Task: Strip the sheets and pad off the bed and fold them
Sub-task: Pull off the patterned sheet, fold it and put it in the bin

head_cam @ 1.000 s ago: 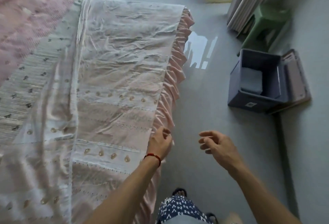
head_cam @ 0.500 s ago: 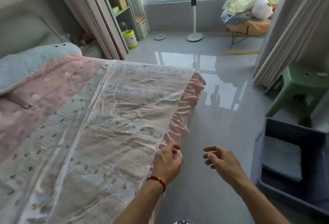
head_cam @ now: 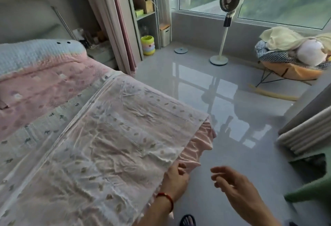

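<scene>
Bed (head_cam: pixel 59 111) fills left half; top sheet (head_cam: pixel 111 150) lies flat, wrinkled, over pink ruffled skirt (head_cam: pixel 198 145) along right edge. L hand (head_cam: pixel 176 179), near edge, fingers curled pinching sheet hem. R hand (head_cam: pixel 232 184) free over floor, fingers loosely bent, holding nothing. Judgement: add R hand farther along hem, lift w/ both, peel evenly toward far side so skirt doesn't snag.

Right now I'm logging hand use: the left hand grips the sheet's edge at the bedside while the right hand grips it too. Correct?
Not quite. In the head view the left hand grips the sheet at its edge, but the right hand hangs over the floor, holding nothing.
</scene>
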